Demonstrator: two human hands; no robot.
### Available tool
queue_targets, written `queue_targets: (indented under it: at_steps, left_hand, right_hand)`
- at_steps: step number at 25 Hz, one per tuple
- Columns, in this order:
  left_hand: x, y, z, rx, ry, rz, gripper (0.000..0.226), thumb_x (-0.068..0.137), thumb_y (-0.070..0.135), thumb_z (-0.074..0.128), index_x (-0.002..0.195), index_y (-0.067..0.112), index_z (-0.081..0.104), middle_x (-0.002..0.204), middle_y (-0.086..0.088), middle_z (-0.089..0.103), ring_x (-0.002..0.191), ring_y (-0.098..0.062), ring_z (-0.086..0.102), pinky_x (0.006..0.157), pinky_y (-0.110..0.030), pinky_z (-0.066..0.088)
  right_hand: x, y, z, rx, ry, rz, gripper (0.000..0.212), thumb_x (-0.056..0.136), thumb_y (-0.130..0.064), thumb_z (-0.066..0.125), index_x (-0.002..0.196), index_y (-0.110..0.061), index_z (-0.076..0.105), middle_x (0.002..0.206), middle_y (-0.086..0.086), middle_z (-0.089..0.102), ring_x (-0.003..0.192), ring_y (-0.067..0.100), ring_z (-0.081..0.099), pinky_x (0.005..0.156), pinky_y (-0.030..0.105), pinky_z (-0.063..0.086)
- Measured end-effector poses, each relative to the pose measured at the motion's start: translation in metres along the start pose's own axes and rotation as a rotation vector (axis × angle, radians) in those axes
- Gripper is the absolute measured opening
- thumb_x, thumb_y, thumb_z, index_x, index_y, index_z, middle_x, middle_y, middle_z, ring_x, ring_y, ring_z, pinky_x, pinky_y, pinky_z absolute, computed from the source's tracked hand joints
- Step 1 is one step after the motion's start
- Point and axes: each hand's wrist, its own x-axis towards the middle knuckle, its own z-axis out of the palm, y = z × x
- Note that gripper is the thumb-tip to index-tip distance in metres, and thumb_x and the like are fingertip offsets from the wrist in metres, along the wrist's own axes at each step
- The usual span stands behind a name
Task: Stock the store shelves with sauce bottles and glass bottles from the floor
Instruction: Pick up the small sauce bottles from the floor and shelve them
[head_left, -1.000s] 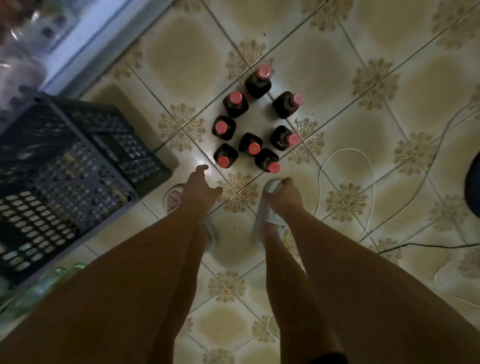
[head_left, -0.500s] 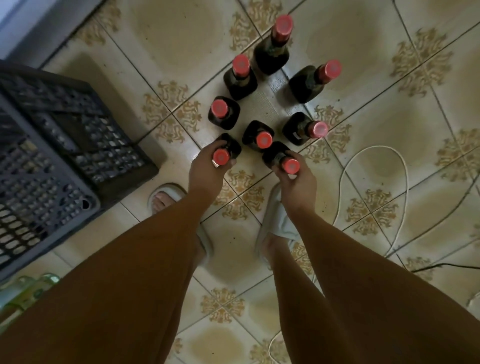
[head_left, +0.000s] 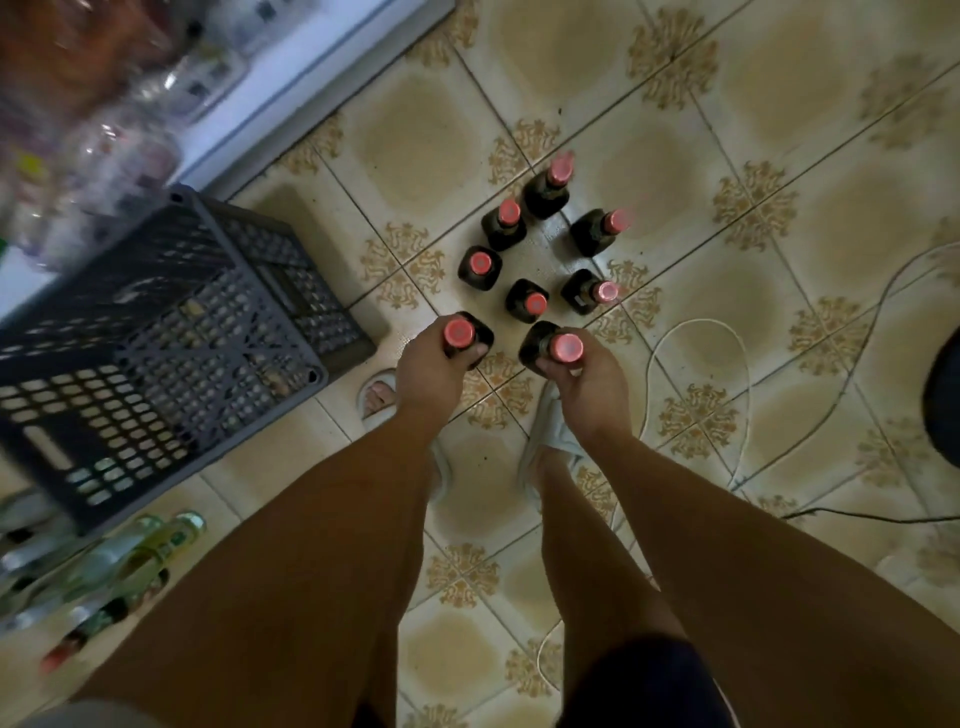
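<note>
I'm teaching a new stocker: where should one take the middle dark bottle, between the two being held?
Grip the neck just under the red cap of the middle bottle, coming straight down from above. It stands upright, and neighbours crowd its body, so the sides look hard to reach; both the left hand and right hand grip theirs so.

A patterned tile floor (head_left: 597, 62) bears six dark red-capped sauce bottles (head_left: 525, 301) upright; a grey plastic crate (head_left: 156, 338) beside them; a white cable (head_left: 737, 364); glass bottles (head_left: 130, 561) near the crate.

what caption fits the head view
Each hand, left and right, grips a red-capped sauce bottle among eight on the tiled floor.
</note>
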Motion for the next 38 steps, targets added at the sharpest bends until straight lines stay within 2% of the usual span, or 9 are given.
queue_targets:
  at_steps: [5,10,13,17,20,24,29,33,38]
  left_hand:
    - [-0.097,0.088,-0.094,0.02,-0.006,0.036,0.037,0.085,0.033,0.074,0.116,0.015,0.064,0.111,-0.006,0.07,0.104,-0.023,0.062,0.084,-0.029,0.043]
    - [-0.191,0.138,-0.2,0.033,0.07,0.188,0.049,0.083,0.043,0.073,0.121,0.013,0.063,0.117,-0.007,0.069,0.108,-0.023,0.063,0.095,-0.041,0.05]
    - [-0.237,0.149,-0.249,-0.023,0.138,0.284,0.048,0.086,0.041,0.07,0.124,0.013,0.061,0.119,-0.006,0.068,0.109,-0.019,0.062,0.098,-0.035,0.049]
    - [-0.276,0.154,-0.288,-0.23,0.237,0.307,0.035,0.092,0.039,0.064,0.116,0.015,0.06,0.111,0.0,0.067,0.106,-0.016,0.061,0.089,-0.027,0.044]
    - [-0.307,0.157,-0.305,-0.356,0.34,0.331,0.028,0.092,0.037,0.064,0.113,0.021,0.056,0.113,-0.001,0.066,0.11,-0.016,0.059,0.096,-0.031,0.044]
    - [-0.354,0.162,-0.322,-0.473,0.522,0.323,0.027,0.09,0.036,0.067,0.112,0.024,0.055,0.109,0.0,0.063,0.112,-0.021,0.059,0.099,-0.036,0.046]
    - [-0.421,0.156,-0.357,-0.583,0.759,0.282,0.043,0.093,0.035,0.063,0.128,0.012,0.053,0.116,-0.003,0.061,0.113,-0.018,0.055,0.092,-0.028,0.038]
    - [-0.472,0.143,-0.396,-0.622,0.935,0.287,0.042,0.091,0.038,0.065,0.125,0.015,0.056,0.114,0.0,0.064,0.11,-0.016,0.058,0.095,-0.032,0.044]
    - [-0.524,0.113,-0.436,-0.67,1.109,0.249,0.033,0.091,0.041,0.063,0.114,0.019,0.059,0.11,0.0,0.066,0.107,-0.019,0.06,0.097,-0.038,0.046]
  right_hand:
    - [-0.084,-0.12,-0.064,-0.054,-0.07,-0.166,0.027,0.086,-0.015,0.07,0.113,-0.014,0.064,0.1,-0.004,0.064,0.092,0.015,0.057,0.07,0.019,0.04]
    - [-0.169,-0.216,-0.115,-0.222,-0.073,-0.32,0.028,0.086,-0.028,0.069,0.11,-0.018,0.06,0.103,0.002,0.064,0.099,0.025,0.057,0.087,0.045,0.048]
    - [-0.203,-0.264,-0.139,-0.184,-0.127,-0.383,0.03,0.088,-0.027,0.067,0.113,-0.013,0.058,0.106,0.004,0.062,0.099,0.024,0.057,0.09,0.043,0.047]
    - [-0.236,-0.31,-0.161,-0.165,-0.279,-0.464,0.021,0.092,-0.03,0.063,0.106,-0.016,0.054,0.101,0.004,0.061,0.094,0.021,0.057,0.081,0.037,0.045]
    - [-0.257,-0.34,-0.16,-0.253,-0.395,-0.593,0.017,0.093,-0.033,0.06,0.106,-0.024,0.053,0.104,0.001,0.06,0.1,0.021,0.057,0.088,0.038,0.044]
    - [-0.291,-0.373,-0.155,-0.283,-0.515,-0.663,0.019,0.098,-0.024,0.055,0.116,-0.02,0.048,0.113,0.006,0.058,0.109,0.025,0.056,0.099,0.041,0.045]
    - [-0.343,-0.409,-0.142,-0.279,-0.541,-0.893,0.028,0.098,-0.03,0.055,0.117,-0.017,0.04,0.108,0.006,0.057,0.098,0.027,0.056,0.088,0.046,0.048]
    - [-0.4,-0.444,-0.118,-0.231,-0.599,-1.078,0.029,0.093,-0.033,0.063,0.112,-0.02,0.046,0.106,0.001,0.062,0.099,0.025,0.058,0.087,0.046,0.048]
    - [-0.465,-0.471,-0.074,-0.145,-0.658,-1.148,0.026,0.086,-0.041,0.065,0.109,-0.035,0.053,0.106,-0.006,0.066,0.102,0.021,0.062,0.091,0.051,0.052]
